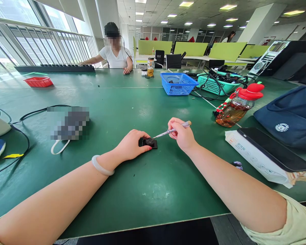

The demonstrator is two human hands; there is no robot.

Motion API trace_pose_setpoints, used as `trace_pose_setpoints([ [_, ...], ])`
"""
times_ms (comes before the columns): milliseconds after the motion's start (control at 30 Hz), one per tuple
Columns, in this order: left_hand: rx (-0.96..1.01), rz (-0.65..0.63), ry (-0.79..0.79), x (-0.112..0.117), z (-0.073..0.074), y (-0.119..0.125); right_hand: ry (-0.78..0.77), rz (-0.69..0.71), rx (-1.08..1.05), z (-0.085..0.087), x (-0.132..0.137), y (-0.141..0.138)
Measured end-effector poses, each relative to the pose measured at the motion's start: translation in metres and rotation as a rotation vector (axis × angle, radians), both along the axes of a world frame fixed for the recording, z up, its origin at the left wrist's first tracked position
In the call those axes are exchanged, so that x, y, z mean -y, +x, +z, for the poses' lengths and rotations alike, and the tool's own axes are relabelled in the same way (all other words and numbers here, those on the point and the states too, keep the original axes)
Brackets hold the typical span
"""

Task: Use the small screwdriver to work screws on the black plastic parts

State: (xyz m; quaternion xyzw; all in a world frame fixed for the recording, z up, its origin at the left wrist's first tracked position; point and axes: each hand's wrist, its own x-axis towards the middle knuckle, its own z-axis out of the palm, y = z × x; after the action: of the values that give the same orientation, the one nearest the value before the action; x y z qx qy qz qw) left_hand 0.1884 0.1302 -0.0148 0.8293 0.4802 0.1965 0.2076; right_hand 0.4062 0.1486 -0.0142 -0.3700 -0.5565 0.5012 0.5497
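A small black rectangular part (153, 143) with a round raised middle lies on the green table. Thumb and fingers of my left hand (133, 144) grip it from its left side and hold it down. In my right hand (180, 134) is a slim screwdriver (165, 132) with a clear shaft and a brownish end cap. It slants down to the left, and its tip is at the upper right of the black part. Whether the tip touches a screw is too small to tell.
Further back stand a blue basket (179, 85), a teal basket (216, 85) of cables and a red tray (38, 81). At the right are a red-lidded bottle (234, 109), a phone (275, 149) on a tissue pack and a navy bag (290, 115). A person (116, 56) sits opposite.
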Motion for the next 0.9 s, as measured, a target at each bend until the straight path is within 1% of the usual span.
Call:
trace_pose_setpoints([
  [367, -0.002, 0.002, -0.006, 0.000, -0.001, 0.000, -0.165, -0.115, -0.005, 0.001, -0.006, -0.002],
  [500, 0.000, 0.004, -0.009, -0.001, 0.000, 0.000, -0.189, -0.162, 0.023, 0.001, -0.007, -0.002],
  [600, 0.003, 0.004, -0.004, -0.001, 0.000, 0.000, -0.194, -0.161, 0.024, -0.001, -0.009, -0.002],
  [700, 0.003, 0.004, -0.006, -0.001, 0.000, 0.000, -0.203, -0.124, -0.004, -0.001, -0.009, -0.002],
  [767, 0.002, 0.002, -0.007, -0.001, 0.001, 0.000, -0.186, -0.058, -0.002, 0.002, -0.009, 0.001],
  [833, 0.003, 0.000, -0.004, -0.001, 0.001, 0.001, -0.133, 0.022, 0.051, 0.007, -0.007, 0.004],
  [900, 0.002, -0.003, -0.001, -0.001, 0.000, 0.001, -0.051, 0.083, 0.153, 0.013, -0.003, 0.008],
])
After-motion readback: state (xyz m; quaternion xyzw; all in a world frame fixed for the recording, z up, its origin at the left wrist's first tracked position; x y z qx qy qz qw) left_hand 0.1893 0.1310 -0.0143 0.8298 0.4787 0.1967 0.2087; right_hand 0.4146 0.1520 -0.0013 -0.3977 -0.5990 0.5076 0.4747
